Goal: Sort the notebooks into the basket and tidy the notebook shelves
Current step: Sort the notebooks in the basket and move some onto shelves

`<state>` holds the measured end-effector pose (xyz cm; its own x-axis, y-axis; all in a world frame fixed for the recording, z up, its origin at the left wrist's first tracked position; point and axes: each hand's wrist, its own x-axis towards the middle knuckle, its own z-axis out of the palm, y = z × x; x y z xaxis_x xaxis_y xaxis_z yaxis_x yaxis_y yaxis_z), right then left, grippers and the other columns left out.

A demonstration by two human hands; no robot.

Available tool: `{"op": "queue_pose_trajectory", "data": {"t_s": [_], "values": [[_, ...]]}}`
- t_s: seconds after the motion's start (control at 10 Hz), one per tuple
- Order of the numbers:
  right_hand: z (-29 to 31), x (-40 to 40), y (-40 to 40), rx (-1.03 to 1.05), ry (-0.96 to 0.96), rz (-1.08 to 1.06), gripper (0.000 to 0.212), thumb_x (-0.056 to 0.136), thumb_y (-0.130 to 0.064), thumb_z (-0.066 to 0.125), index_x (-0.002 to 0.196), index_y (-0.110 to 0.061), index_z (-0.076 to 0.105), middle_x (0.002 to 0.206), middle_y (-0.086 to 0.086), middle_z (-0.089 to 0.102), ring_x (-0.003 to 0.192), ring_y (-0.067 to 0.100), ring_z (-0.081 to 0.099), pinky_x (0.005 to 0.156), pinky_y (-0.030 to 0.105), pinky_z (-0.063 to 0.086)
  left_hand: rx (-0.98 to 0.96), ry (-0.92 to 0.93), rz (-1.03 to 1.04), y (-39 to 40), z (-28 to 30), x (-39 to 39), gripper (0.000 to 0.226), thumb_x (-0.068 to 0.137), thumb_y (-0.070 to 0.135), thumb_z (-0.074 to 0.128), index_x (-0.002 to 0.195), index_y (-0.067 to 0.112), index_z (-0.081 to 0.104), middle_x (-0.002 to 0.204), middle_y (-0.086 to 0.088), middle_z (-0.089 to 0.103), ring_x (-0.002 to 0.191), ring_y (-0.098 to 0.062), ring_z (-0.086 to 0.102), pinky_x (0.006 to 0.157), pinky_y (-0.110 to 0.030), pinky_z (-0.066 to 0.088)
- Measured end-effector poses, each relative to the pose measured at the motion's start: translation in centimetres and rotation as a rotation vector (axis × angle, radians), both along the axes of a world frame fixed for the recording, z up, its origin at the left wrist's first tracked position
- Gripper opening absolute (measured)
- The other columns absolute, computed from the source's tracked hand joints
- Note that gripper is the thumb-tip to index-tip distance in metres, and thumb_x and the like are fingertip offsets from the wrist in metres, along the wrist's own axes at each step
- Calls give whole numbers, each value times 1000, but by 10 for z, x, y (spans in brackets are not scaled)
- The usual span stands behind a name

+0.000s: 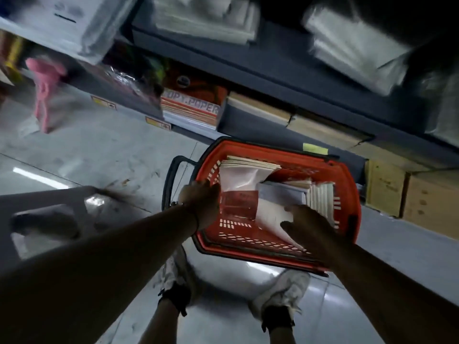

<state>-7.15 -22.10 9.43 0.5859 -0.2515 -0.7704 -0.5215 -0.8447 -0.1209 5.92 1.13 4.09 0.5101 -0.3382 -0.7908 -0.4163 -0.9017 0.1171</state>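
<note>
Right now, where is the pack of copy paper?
In the head view, the pack of copy paper sits on the lowest shelf, upper middle, just beyond the red basket on the floor.

Bare forearms; white sneakers (280,291), black ankle socks (177,297).

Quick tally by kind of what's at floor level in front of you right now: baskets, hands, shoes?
Red basket: 1
Hands: 2, left hand and right hand, both in the basket on the notebooks
White shoes: 2, and
Total: 5
</note>
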Motion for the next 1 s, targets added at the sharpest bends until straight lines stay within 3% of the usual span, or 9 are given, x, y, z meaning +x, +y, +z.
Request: {"op": "queue_pose_trajectory", "data": {"t_s": [0.1, 0.3, 0.4, 0.5, 0.6, 0.7, 0.8, 0.9, 1.0], "values": [[-46, 19, -11, 2, -12, 72, 55, 95, -36, 55, 146, -20, 42, 149, 5, 47, 135, 23, 47, 108, 34, 40, -16, -171, -97, -38, 6, 11, 40, 99, 24, 47, 137, 12, 51, 136, -12, 52, 123, -31, 52, 92, -39, 45], [-111, 48, -15, 24, -81, 113, 35, 95, -29, 52, 129, -21, 55, 132, 6, 60, 117, 27, 58, 95, 35, 46, -93, -254, -28, -65, -73, 22, 52, 93, 15, 54, 143, 9, 41, 144, -17, 43, 124, -36, 49, 94, -44, 47], [-140, 54, -17, 73, -105, 37, 44, 81, -43, 43, 117, -25, 62, 120, 6, 67, 106, 28, 63, 92, 40, 51, -149, -251, 98, -68, -89, 15, 49, 88, 2, 51, 136, 7, 46, 140, -18, 38, 117, -39, 51, 89, -47, 49], [-151, 56, -20, 102, -121, -59, 24, 89, -36, 55, 100, -17, 64, 100, 6, 67, 91, 28, 63, 69, 28, 45, -287, -316, 240, -65, -103, 10, 53, 87, 0, 49, 138, 9, 39, 132, -17, 45, 111, -38, 53, 84, -46, 52], [-148, 64, -20, 116, -164, -185, 24, 91, -21, 59, 113, -12, 64, 107, 9, 65, 97, 30, 62, 68, 28, 40, -312, -273, 297, -60, -116, 5, 40, 93, 7, 46, 132, 9, 47, 111, -13, 63, 92, -28, 61, 71, -39, 54], [-150, 64, -19, 111, -215, -291, 37, 92, -18, 60, 128, -10, 58, 120, 10, 63, 106, 28, 59, 71, 27, 36, -190, -299, 35, -58, -116, -2, 31, 96, 11, 47, 125, 12, 59, 109, -9, 65, 90, -23, 62, 70, -36, 55], [-152, 57, -15, 146, -246, -373, 39, 91, -20, 62, 127, -10, 55, 117, 12, 62, 102, 29, 59, 75, 31, 44, -223, -285, -47, -57, -113, -15, 38, 96, 8, 45, 132, 15, 55, 126, -12, 56, 108, -27, 56, 81, -37, 55], [-150, 44, -14, 201, -247, -471, 44, 91, -22, 66, 131, -11, 50, 114, 10, 61, 95, 24, 57, 75, 31, 43, -445, -227, 206, -55, -94, -24, 28, 99, 13, 48, 122, 18, 63, 128, -6, 50, 112, -20, 51, 88, -28, 50], [-141, 31, -17, 249, -271, -577, 54, 87, -25, 70, 136, -15, 49, 121, 5, 60, 106, 23, 57, 82, 33, 45, -681, -161, 396, -50, -59, -30, 18, 103, 20, 50, 114, 20, 64, 116, 4, 62, 97, -8, 59, 74, -15, 47]]}}
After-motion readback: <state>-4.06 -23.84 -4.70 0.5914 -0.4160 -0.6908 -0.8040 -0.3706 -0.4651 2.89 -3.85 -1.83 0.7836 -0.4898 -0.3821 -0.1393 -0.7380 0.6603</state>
